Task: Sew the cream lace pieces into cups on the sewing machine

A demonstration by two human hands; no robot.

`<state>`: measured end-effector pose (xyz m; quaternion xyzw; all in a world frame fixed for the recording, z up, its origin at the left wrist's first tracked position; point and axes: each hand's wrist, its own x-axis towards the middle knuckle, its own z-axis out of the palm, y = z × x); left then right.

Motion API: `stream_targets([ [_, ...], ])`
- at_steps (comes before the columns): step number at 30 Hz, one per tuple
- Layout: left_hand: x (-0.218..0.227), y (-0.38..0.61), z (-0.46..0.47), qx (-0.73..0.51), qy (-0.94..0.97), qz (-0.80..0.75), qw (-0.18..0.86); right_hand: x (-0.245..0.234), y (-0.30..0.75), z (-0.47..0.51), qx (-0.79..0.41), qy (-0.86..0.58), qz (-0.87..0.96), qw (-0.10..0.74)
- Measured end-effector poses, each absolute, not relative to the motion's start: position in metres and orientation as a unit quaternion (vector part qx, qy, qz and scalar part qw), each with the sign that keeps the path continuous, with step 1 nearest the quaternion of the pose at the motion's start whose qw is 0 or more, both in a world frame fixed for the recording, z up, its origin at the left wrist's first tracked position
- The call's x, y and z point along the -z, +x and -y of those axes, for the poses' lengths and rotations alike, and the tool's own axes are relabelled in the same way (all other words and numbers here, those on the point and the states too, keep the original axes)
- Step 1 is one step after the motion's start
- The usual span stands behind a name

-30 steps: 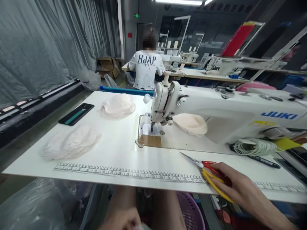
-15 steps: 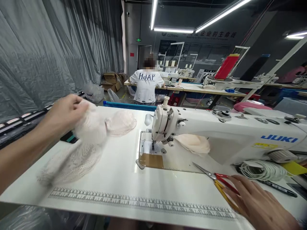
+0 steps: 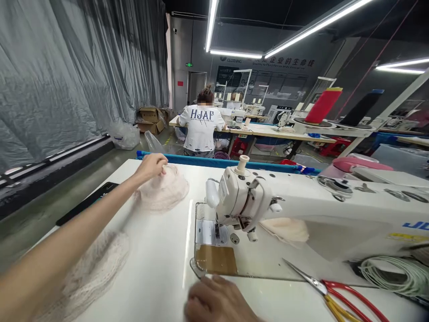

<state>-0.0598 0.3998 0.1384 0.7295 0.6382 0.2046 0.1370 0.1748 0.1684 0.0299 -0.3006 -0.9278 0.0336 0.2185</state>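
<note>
At the far left of the white table, my left hand (image 3: pixel 152 166) is closed, fingers pinched on the upper edge of a pale pink lace piece (image 3: pixel 164 193). A second lace piece (image 3: pixel 97 268) lies nearer me, partly covered by my left forearm. My right hand (image 3: pixel 217 300) is curled in front of the sewing machine (image 3: pixel 241 197), low over the table's front; I see nothing in it, and it is slightly blurred. To its right lie scissors (image 3: pixel 326 288) with red and yellow handles, untouched. A peach fabric piece (image 3: pixel 286 230) rests behind the needle, under the machine arm.
A dark phone-like slab (image 3: pixel 87 203) lies at the table's left edge. Coiled pale cord (image 3: pixel 385 275) sits under the machine at right. Red (image 3: pixel 323 105) and black (image 3: pixel 362 107) thread cones stand behind. A person in a white shirt (image 3: pixel 201 127) sits at another table ahead.
My left hand has carried a lace piece away from me to the back of the table. My right hand has let go of the scissors and moved left. The view has shifted.
</note>
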Motion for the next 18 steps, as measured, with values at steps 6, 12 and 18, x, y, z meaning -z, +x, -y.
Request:
stream_targets([
  [6,-0.125,-0.123,-0.397,-0.209,0.71,-0.668,0.075,-0.08,0.088,-0.287,-0.173,-0.488,0.77,0.373],
  [12,-0.093,-0.139,-0.389,-0.22,0.725,-0.648,0.071,-0.087,0.045,-0.405,-0.151,-0.636,0.623,0.429],
  [18,-0.107,-0.139,-0.382,-0.286,0.749,-0.592,0.087,-0.092,0.027,-0.424,-0.154,-0.562,0.652,0.485],
])
